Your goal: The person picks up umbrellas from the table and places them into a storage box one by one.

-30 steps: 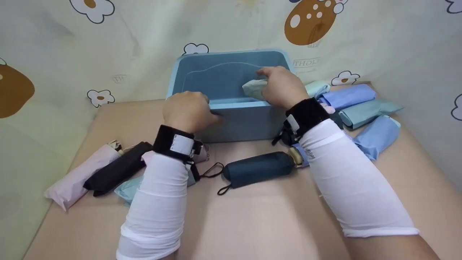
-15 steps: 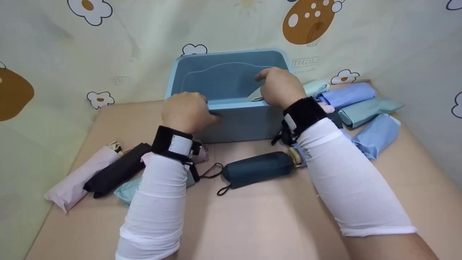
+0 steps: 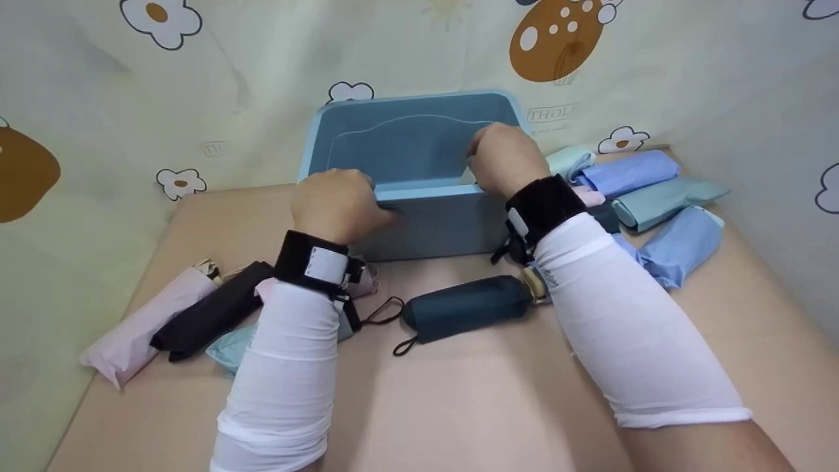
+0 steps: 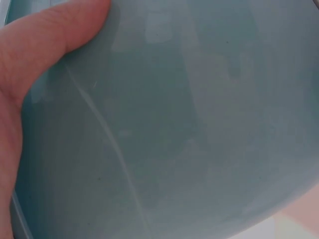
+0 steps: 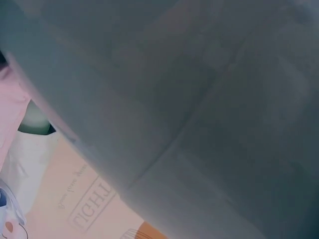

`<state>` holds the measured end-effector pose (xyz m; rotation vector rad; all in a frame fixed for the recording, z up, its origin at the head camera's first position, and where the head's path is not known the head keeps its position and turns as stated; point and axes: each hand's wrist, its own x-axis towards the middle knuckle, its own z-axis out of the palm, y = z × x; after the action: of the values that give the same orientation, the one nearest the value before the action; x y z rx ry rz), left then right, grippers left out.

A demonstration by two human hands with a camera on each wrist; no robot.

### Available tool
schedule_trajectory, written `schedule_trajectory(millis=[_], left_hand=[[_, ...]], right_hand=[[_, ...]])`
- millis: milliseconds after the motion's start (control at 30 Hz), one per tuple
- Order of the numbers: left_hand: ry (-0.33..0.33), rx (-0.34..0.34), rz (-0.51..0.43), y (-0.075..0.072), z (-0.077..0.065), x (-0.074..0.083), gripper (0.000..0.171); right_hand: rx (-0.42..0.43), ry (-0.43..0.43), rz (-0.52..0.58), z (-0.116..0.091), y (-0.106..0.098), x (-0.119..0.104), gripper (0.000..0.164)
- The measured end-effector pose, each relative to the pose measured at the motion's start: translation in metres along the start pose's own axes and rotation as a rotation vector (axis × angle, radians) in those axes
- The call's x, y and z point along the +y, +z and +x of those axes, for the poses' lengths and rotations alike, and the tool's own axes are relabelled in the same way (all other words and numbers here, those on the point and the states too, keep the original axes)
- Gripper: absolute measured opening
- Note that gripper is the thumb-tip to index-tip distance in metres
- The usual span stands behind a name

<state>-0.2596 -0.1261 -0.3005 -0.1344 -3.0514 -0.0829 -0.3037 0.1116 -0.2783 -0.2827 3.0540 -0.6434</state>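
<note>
A blue plastic bin (image 3: 432, 223) stands at the back of the table. Over its front left rim my left hand (image 3: 334, 204) is hooked, gripping it. In the left wrist view the thumb (image 4: 60, 37) lies against the bin's outer wall. My right hand (image 3: 508, 157) reaches over the front right rim, fingers curled down inside. It holds a pale green folded umbrella (image 3: 467, 176), mostly hidden by the hand and the rim. A dark wall (image 5: 199, 124) nearly fills the right wrist view, without the hand. In front of the bin lies a dark teal umbrella (image 3: 467, 308).
At the left lie a pink umbrella (image 3: 151, 324), a black umbrella (image 3: 213, 311) and a light teal one (image 3: 231, 347), partly under the left arm. Several blue and green umbrellas, among them a violet-blue one (image 3: 629, 174), lie right of the bin. A patterned cloth (image 3: 262, 85) hangs behind.
The pale green umbrella has sunk from sight behind the right hand and rim. The right hand's index finger has curled in. The left hand has kept its hold on the rim.
</note>
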Motion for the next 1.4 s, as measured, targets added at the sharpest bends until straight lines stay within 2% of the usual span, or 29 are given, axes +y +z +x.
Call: schedule_trajectory(millis=[133, 300, 367, 500, 567, 767, 1000, 1200, 1400], left_hand=[[-0.004, -0.006, -0.001, 0.001, 0.0, 0.0, 0.057], [-0.012, -0.007, -0.006, 0.001, 0.0, 0.0, 0.057], [-0.01, -0.006, -0.007, 0.0, 0.0, 0.0, 0.056], [-0.008, 0.006, -0.009, -0.001, 0.0, -0.002, 0.052], [-0.012, 0.011, -0.007, 0.0, 0.0, -0.004, 0.05], [-0.008, 0.01, -0.009, 0.002, -0.001, -0.003, 0.05], [-0.011, 0.01, -0.002, 0.0, 0.0, -0.001, 0.051], [0.0, -0.01, -0.001, 0.0, 0.001, 0.0, 0.053], [0.0, -0.003, 0.001, 0.001, 0.001, -0.001, 0.054]], right_hand=[[-0.03, -0.004, -0.001, 0.0, 0.0, -0.001, 0.029], [-0.077, 0.005, 0.026, 0.001, -0.004, 0.0, 0.036], [-0.058, 0.01, 0.049, 0.002, -0.004, 0.0, 0.036], [0.041, 0.022, 0.097, 0.002, -0.003, -0.001, 0.034], [0.056, 0.029, 0.103, 0.002, -0.002, -0.002, 0.034], [-0.036, 0.019, 0.039, 0.003, -0.003, -0.002, 0.035], [-0.029, 0.004, 0.009, 0.003, -0.003, 0.0, 0.031], [0.019, 0.034, 0.056, 0.0, 0.0, 0.002, 0.034], [0.167, 0.005, 0.118, -0.007, 0.006, 0.005, 0.031]])
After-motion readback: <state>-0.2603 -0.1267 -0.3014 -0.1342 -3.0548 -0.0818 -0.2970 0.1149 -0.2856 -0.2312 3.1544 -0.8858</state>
